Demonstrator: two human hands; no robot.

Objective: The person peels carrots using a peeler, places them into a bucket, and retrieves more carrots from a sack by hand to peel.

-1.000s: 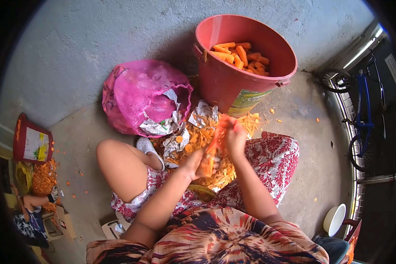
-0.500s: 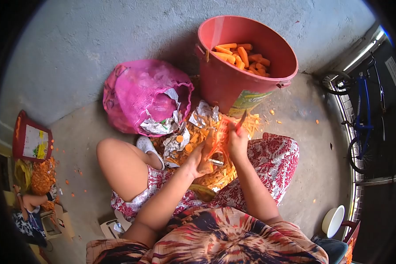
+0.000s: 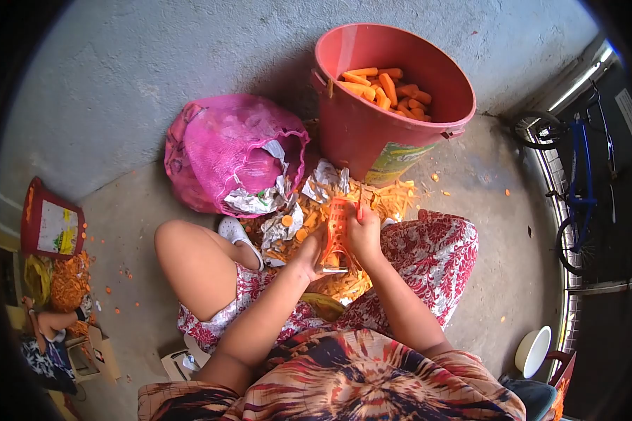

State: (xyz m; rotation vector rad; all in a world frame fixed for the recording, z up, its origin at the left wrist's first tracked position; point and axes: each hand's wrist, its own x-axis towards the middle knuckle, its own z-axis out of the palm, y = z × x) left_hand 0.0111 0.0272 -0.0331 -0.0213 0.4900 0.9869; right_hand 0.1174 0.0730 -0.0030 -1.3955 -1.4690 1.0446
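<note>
Head view: The left hand (image 3: 307, 254) is closed around a carrot (image 3: 333, 260), which lies mostly hidden beneath the peeler (image 3: 340, 219). The right hand (image 3: 365, 237) is closed on the peeler, whose blade end points to 6 o'clock, at the carrot. A red handle (image 3: 359, 211) also projects from the right grip toward 12 o'clock. Peelings (image 3: 395, 201) and paper (image 3: 324, 181) lie on the floor (image 3: 491, 281) around and below both hands. Relative to the peeler, a bucket (image 3: 347, 140) containing peeled carrots (image 3: 387, 87) stands at 1 o'clock; a pink bag (image 3: 221, 151) lies at 10 o'clock; a white bowl (image 3: 533, 351) is at 4 o'clock.
</note>
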